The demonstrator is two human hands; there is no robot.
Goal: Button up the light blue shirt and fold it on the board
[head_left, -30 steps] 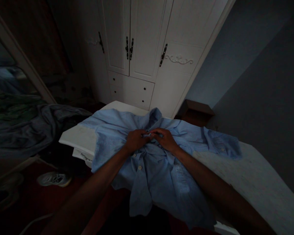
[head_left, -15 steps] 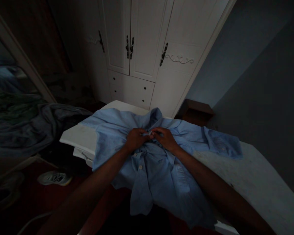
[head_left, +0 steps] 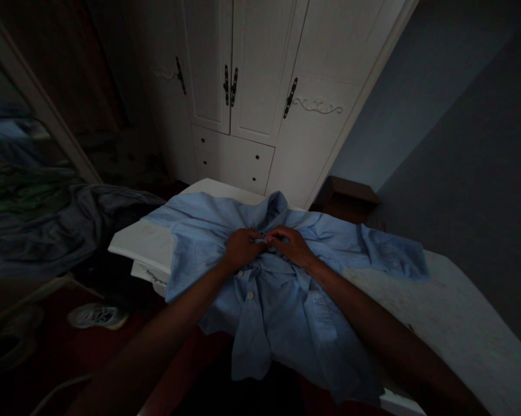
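A light blue button-up shirt (head_left: 282,312) lies spread on a white table (head_left: 145,242), its hem hanging over the near edge. My left hand (head_left: 242,248) and my right hand (head_left: 291,245) meet at the shirt's front placket just below the collar. Both pinch the fabric there, fingertips touching around a small button area. White buttons show lower down the placket.
A white wardrobe (head_left: 260,86) with dark handles and drawers stands behind the table. Dark crumpled clothes (head_left: 48,231) lie on a bed at left. A sneaker (head_left: 96,316) rests on the floor. A brown stand (head_left: 349,199) sits by the blue wall.
Both hands stay at the same spot on the placket; only the fingers shift slightly.
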